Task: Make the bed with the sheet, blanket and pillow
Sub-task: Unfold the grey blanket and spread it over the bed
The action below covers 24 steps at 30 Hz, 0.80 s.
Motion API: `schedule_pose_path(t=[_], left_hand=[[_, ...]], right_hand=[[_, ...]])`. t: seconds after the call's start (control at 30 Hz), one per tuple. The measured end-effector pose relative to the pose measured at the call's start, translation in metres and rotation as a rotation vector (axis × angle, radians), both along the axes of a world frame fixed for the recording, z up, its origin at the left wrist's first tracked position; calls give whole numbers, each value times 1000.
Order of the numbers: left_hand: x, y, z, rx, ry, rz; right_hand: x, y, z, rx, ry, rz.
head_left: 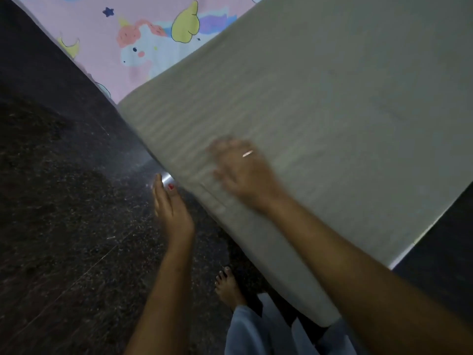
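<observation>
Nearest the camera, at 6 o'clock, pale blue trouser fabric [256,331] is showing, with a bare foot [228,286] standing on the dark speckled floor [64,213] just beside the bed's edge. Both forearms are reaching up from the bottom of the view. The left hand [172,208] is hanging at about 7 o'clock from centre, fingers straight and held together, thumb with red nail polish alongside, gripping nothing; its fingertips are lying just beside a shiny metal part [167,178] at the bed's edge, and contact cannot be confirmed. The right hand [244,172] is lying near centre on the grey striped blanket [320,111], palm down, fingers spread and blurred, with a ring showing on one finger; whether it is pinching fabric cannot be told. The blanket is covering the bed from 5 o'clock through to 1 o'clock, draping over the near edge. Farthest, at 11 to 12 o'clock, the pink unicorn-print sheet [122,44] is lying exposed beyond the blanket's far edge, touching it along a straight line.
</observation>
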State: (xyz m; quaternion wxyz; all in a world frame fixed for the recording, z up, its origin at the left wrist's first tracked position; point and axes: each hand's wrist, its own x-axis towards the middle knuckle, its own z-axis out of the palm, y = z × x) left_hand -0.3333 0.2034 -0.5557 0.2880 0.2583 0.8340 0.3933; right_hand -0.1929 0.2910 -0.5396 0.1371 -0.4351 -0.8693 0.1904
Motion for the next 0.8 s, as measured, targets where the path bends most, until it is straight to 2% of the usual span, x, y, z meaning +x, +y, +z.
schedule_pose_path(t=[0.13,0.2,0.27,0.43,0.57,0.63,0.67,0.73,0.8], left_hand=[[19,-9,-2,21,14,-58],[26,-12,-1,22,7,-91],[31,-14,0,9,18,-109],[31,-14,4,10,18,-82],[17,-17,5,-26,29,-14],[11,-20,4,-43,20,-3],[9,-21,3,-45,18,4],[4,-24,1,-46,8,12],[2,-25,0,-51,-3,17]], right_hand=[[109,34,-7,-89,-290,-426],[122,27,-14,-107,-413,-500],[98,3,-20,-75,-448,-425],[13,-71,-13,-14,-285,-126],[-13,-100,-20,92,-340,300],[-11,-92,-17,109,-227,451],[-9,-82,-14,116,-138,449],[-2,-47,-9,163,-48,282],[7,-9,-5,146,-114,47]])
